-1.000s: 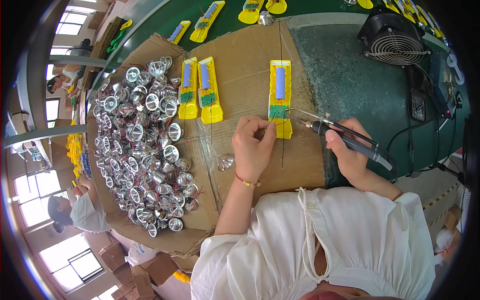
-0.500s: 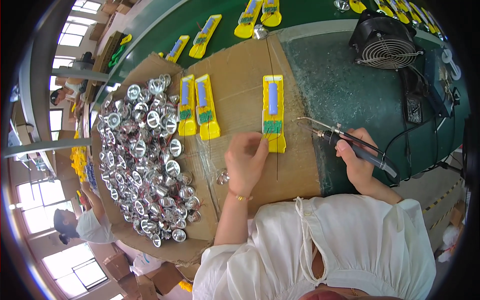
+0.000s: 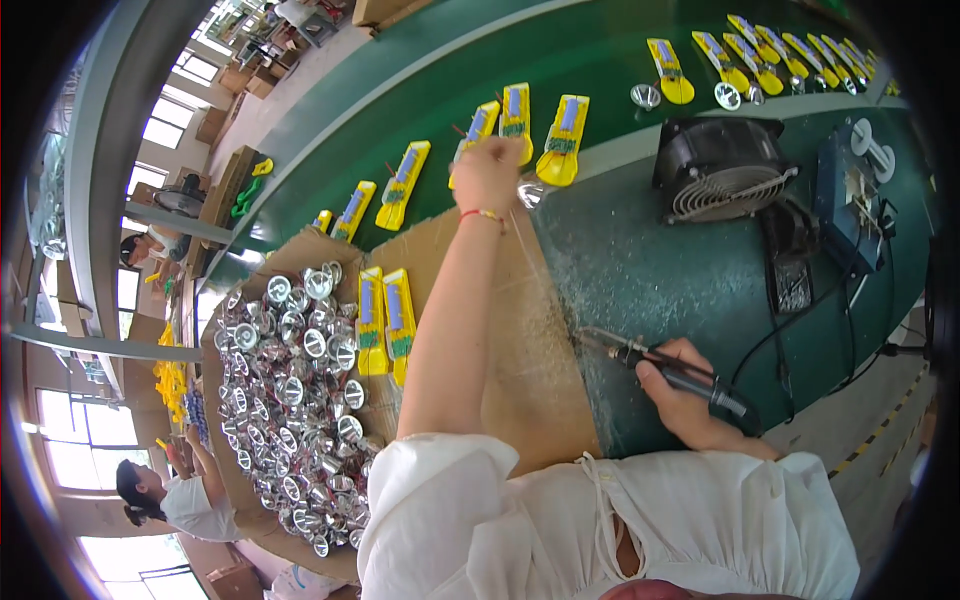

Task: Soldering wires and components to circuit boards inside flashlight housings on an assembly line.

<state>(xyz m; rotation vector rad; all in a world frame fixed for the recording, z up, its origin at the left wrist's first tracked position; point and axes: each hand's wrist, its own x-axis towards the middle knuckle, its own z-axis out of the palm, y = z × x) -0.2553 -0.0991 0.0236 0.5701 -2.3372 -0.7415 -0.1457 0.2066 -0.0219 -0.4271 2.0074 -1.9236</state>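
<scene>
Cardboard sheet (image 3: pixel 545 400) is covering part of a green worktop (image 3: pixel 625 280), while beyond it a longer green surface (image 3: pixel 400 120) is curving across the far side. At right a black fan (image 3: pixel 720 170) is standing near a blue box (image 3: pixel 850 205) that is bearing a white spool (image 3: pixel 873 148). On the left, silvery reflectors (image 3: pixel 300 400) are lying heaped in front of bright windows (image 3: pixel 80 415), and a co-worker (image 3: pixel 195 505) in a pale top is sitting at another bench.

Yellow housings (image 3: pixel 567 140) are lying spaced along the far green surface, each narrow body widening at one end; the nearer ones are showing a purple-blue cylinder and a green circuit board. Two more housings are resting side by side on the cardboard, next to the reflectors.

The left hand (image 3: pixel 488 175) is reaching far forward, arm extended, its curled fingers partly covering two of the far housings; whether they are gripping anything I cannot tell. One reflector (image 3: pixel 531 192) is lying just beside it. The right hand (image 3: pixel 680 395) is closing around a soldering iron (image 3: pixel 718 395), whose thin metal end is pointing leftward near the cardboard's edge.
</scene>
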